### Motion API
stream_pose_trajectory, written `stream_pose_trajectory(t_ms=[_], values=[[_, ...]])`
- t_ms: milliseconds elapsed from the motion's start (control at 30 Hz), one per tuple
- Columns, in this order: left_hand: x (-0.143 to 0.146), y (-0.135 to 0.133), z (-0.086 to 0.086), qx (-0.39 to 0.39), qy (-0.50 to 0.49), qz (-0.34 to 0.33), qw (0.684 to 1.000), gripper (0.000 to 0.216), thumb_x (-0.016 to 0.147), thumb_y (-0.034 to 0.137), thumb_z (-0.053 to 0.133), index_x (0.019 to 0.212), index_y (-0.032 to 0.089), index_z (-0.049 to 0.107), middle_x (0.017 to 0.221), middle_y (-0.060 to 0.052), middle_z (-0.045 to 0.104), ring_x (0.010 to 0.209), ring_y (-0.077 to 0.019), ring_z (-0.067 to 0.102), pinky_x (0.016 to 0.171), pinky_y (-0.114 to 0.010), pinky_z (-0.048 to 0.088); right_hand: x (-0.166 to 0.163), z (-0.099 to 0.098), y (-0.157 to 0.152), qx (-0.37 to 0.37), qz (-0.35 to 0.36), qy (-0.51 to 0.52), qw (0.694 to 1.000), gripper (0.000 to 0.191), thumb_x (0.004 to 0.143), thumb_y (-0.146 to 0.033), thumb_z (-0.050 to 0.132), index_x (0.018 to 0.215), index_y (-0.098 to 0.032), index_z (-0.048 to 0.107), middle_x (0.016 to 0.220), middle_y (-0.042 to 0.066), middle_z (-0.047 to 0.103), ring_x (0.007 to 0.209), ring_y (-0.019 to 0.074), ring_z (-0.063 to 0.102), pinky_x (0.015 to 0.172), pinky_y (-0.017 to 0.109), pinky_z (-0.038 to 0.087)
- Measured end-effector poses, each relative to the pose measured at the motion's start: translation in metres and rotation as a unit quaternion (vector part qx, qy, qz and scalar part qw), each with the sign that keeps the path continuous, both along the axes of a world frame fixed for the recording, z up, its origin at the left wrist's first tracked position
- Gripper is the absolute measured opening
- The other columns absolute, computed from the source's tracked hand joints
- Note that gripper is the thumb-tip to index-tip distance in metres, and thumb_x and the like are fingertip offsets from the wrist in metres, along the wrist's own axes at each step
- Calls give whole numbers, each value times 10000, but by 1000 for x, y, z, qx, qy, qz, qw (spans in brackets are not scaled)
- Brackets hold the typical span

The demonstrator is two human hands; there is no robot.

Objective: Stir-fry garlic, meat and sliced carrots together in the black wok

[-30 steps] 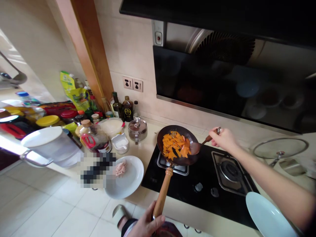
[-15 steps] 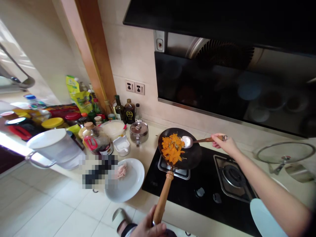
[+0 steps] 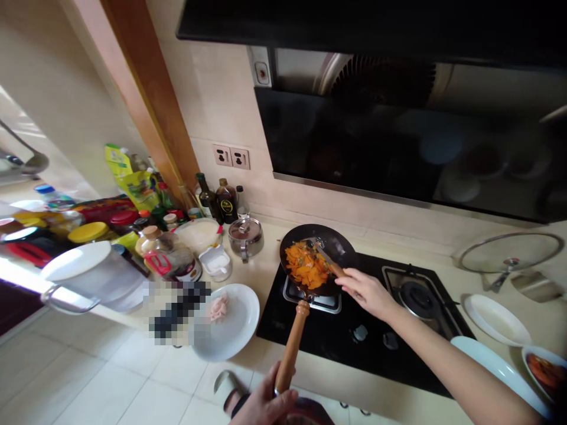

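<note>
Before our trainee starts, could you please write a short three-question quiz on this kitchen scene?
1. What is the left grip holding?

2. True or false: the right grip is holding the glass lid.

3. How many knobs show on the stove?
A) One
B) Two
C) Four

Key:
1. The wooden handle of the pan.
2. False; it holds the spatula.
3. B.
</note>
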State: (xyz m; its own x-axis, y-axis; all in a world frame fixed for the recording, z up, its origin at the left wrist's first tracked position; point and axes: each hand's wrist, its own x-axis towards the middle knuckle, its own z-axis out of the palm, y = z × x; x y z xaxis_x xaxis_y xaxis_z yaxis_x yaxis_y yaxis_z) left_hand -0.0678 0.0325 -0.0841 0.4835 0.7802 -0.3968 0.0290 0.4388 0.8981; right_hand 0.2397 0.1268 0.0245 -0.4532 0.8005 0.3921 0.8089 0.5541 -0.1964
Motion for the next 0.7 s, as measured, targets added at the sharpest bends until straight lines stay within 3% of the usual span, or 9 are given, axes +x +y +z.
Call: stream_pose_trajectory(t_ms=[100, 200, 300, 367, 433, 533, 700], values=[[1, -4, -2, -38, 0, 3, 999, 605, 700, 518, 672, 1203, 219, 517, 760, -5, 638, 445, -70, 430, 400, -193, 295, -7, -35, -27, -36, 22, -11, 999, 322, 871, -145, 444, 1114, -268, 616, 1081, 70, 627, 808, 154, 642, 727, 287, 531], [2, -8, 0, -53, 25, -2, 998, 691, 705, 559, 642, 1248, 171, 461, 466, 102, 416, 355, -48, 288, 361, -184, 194, -8, -67, -52, -62, 6, 21, 998, 442, 819, -95, 457, 1218, -266, 537, 1101, 61, 618, 856, 160, 639, 772, 305, 527], [3, -9, 4, -45, 27, -6, 999, 678, 718, 567, 621, 1242, 169, 454, 474, 113, 388, 343, -29, 245, 353, -176, 154, 0, -104, -67, -79, -154, 66, 983, 422, 820, -153, 481, 1231, -245, 513, 1088, 66, 629, 955, 187, 619, 824, 327, 505], [4, -10, 6, -50, 23, -7, 998, 668, 734, 558, 612, 1250, 173, 434, 474, 120, 371, 342, -22, 216, 351, -173, 133, 9, -131, -74, -97, -311, 91, 941, 324, 861, -253, 459, 1173, -211, 538, 958, 72, 661, 851, 196, 647, 717, 322, 523], [5, -10, 6, -56, 31, -5, 998, 671, 739, 549, 614, 1258, 176, 413, 472, 125, 354, 347, -22, 206, 353, -173, 124, 17, -154, -78, -114, -409, 102, 900, 308, 877, -331, 440, 1121, -179, 551, 823, 65, 664, 735, 205, 656, 605, 312, 511], [5, -11, 5, -49, 60, -9, 997, 677, 747, 570, 588, 1255, 169, 388, 462, 127, 337, 358, -27, 195, 362, -176, 118, 21, -178, -80, -131, -456, 111, 873, 343, 858, -396, 491, 1100, -160, 546, 833, 80, 671, 778, 220, 659, 617, 301, 488], [6, -11, 12, -36, 112, -6, 993, 673, 728, 571, 608, 1239, 191, 391, 457, 130, 321, 374, -33, 198, 374, -166, 134, 10, -194, -71, -164, -475, 132, 855, 386, 831, -454, 555, 1079, -159, 530, 918, 103, 681, 842, 227, 659, 666, 287, 461]])
